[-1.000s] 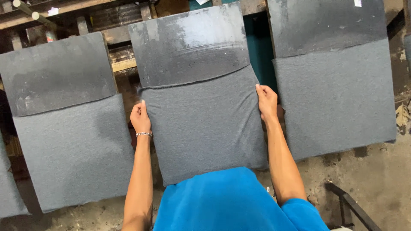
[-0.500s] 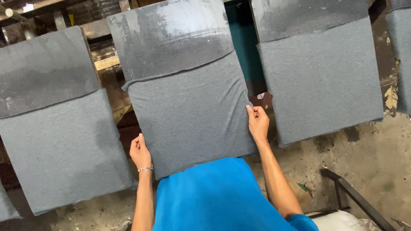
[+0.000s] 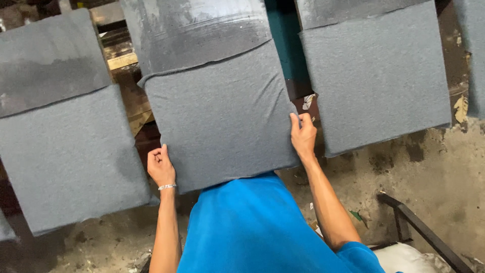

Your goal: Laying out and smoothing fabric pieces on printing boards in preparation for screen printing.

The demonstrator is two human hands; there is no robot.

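Head view showed both hands, left hand point(image 3: 160, 167) and right hand point(image 3: 303, 134), gripping the grey square felt sheet point(image 3: 220, 114), now slid lower down its sides.

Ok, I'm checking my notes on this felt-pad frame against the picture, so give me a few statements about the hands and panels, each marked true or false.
1. Both hands grip the middle grey felt panel by its side edges. True.
2. The left hand wears a thin bracelet at the wrist. True.
3. The right hand rests on the right grey panel. False: it holds the middle panel's right edge, apart from the right one.
4. The person wears a red shirt. False: the shirt is blue.
5. A left grey panel hangs beside the middle one. True.
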